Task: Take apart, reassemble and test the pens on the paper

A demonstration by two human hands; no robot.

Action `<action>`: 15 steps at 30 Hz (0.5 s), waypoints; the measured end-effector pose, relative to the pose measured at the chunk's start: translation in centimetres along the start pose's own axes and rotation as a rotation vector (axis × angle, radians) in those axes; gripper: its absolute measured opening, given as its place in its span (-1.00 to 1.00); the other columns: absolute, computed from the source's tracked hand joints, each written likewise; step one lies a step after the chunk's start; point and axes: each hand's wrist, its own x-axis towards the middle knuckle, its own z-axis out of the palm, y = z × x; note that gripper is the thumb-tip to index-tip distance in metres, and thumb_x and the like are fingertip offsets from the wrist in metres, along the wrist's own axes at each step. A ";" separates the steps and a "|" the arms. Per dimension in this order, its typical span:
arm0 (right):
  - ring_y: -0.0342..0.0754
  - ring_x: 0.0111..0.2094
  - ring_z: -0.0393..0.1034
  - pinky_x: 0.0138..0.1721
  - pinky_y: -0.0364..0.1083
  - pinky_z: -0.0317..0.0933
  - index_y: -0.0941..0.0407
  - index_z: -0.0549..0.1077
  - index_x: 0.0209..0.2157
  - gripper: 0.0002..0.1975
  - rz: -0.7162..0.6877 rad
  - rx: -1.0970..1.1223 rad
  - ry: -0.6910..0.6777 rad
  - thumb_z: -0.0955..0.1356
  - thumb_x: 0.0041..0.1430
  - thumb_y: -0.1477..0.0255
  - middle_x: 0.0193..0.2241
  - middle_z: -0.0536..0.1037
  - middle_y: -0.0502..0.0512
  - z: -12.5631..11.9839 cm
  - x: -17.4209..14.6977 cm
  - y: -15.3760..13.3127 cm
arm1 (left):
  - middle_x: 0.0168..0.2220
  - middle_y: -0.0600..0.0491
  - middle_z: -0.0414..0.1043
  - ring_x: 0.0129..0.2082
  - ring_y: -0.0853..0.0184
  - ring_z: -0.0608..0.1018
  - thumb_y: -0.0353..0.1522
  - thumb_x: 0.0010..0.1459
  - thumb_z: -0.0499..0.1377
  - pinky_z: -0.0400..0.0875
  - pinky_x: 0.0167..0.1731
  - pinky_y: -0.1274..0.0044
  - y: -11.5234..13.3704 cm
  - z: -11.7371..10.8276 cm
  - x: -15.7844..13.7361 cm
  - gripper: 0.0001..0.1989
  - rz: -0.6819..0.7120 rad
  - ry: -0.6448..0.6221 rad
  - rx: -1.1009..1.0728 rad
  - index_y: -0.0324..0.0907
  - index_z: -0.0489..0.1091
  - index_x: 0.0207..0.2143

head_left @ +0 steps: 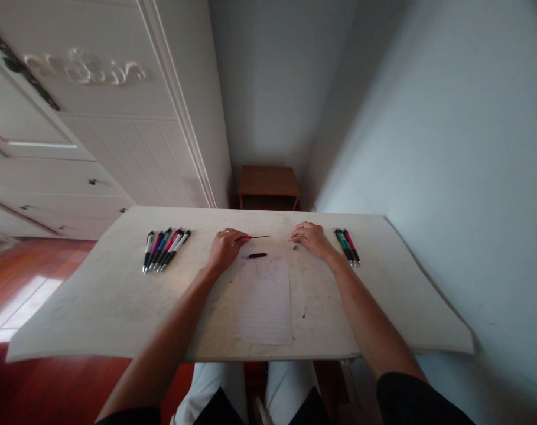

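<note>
Head view, red barrel [249,237], refill [261,236] protruding

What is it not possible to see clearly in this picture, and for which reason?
All in the head view:
What the right hand may hold: too small, and partly covered by that hand.
The back end of the red pen: covered by the left hand.
The marks on the paper: too faint to read.
The small piece near the right hand: too small to identify.
The shelf's lower part: hidden behind the table.
</note>
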 end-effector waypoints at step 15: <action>-0.04 -0.26 0.40 -0.15 -0.05 0.08 0.13 0.48 -0.33 -0.93 -0.119 -0.058 0.040 0.35 0.24 0.46 -0.36 0.57 0.06 0.3 0.7 -4.1 | -0.30 0.01 0.59 -0.26 0.23 0.54 -0.25 0.22 0.16 0.35 -0.16 0.39 0.6 0.3 -0.2 -0.81 0.081 -0.004 0.056 -0.10 0.56 -0.28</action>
